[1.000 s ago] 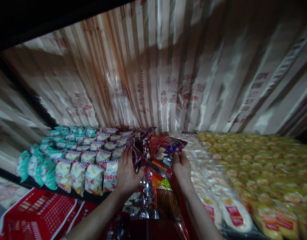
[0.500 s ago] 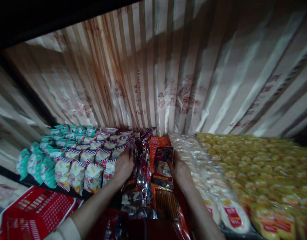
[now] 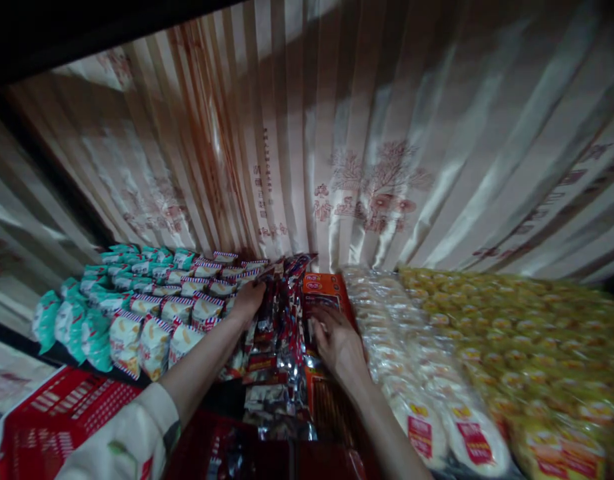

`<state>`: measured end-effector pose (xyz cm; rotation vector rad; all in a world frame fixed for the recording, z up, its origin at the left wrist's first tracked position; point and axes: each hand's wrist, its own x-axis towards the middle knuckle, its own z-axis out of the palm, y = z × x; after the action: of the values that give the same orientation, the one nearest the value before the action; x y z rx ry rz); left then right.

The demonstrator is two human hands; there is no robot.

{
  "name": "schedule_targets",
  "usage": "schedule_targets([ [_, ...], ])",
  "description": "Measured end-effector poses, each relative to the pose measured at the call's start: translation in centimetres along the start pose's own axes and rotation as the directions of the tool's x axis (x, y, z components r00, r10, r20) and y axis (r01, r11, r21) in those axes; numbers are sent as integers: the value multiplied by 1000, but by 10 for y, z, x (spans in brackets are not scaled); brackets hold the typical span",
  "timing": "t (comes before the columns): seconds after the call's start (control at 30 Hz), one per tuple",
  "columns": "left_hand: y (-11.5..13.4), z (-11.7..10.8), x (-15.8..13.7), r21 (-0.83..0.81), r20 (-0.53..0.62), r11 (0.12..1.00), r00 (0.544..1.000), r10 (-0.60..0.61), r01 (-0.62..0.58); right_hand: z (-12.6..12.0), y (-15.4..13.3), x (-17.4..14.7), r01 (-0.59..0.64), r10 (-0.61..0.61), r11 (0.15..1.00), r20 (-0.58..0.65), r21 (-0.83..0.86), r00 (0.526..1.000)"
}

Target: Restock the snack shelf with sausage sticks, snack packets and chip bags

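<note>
The middle of the display is taken by an orange snack packet (image 3: 333,287), through whose lower part long brown sticks are shown; by it the other places are given here. A dark pouch (image 3: 311,341) is laid flat on top of this orange packet, its far side covered by the right hand (image 3: 338,341). The fingers of that hand are bent and slightly parted over the pouch; whether its edge is pinched or merely pressed cannot be told.

Just left of the orange packet, dark red foil pouches (image 3: 275,313) are packed close in a row, with shiny silver edges turned up. The rear left part of this row is met by the left hand (image 3: 249,303), whose fingers are curled; whether anything is held in that grip cannot be told, as the fingertips are hidden.

Farther left of the orange packet, white snack bags with striped tops (image 3: 154,347) are stood in ranks, and beyond them teal bags (image 3: 95,337). To its right, round white wrapped cakes (image 3: 419,423) are lined up, followed by yellow packages (image 3: 531,347). A red basket (image 3: 69,413) is placed at its front left, and behind it a pleated curtain (image 3: 307,120) printed with red trees and characters is hung.
</note>
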<state>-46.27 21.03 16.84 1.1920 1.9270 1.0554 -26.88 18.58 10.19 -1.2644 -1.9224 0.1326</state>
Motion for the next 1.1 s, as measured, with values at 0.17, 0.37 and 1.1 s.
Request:
schedule_targets([
  [0.17, -2, -5, -10, -84, 51, 991, 993, 108, -104, 13, -31, -5, 78, -101, 963, 78, 256, 992],
  [0.37, -16, -6, -17, 156, 61, 954, 966, 251, -257, 19, -45, -7, 105, -146, 940, 105, 326, 984],
  [1.1, 15, -7, -10, 790, 199, 564, 970, 138, -242, 15, -54, -6, 80, -190, 908, 236, 411, 953],
])
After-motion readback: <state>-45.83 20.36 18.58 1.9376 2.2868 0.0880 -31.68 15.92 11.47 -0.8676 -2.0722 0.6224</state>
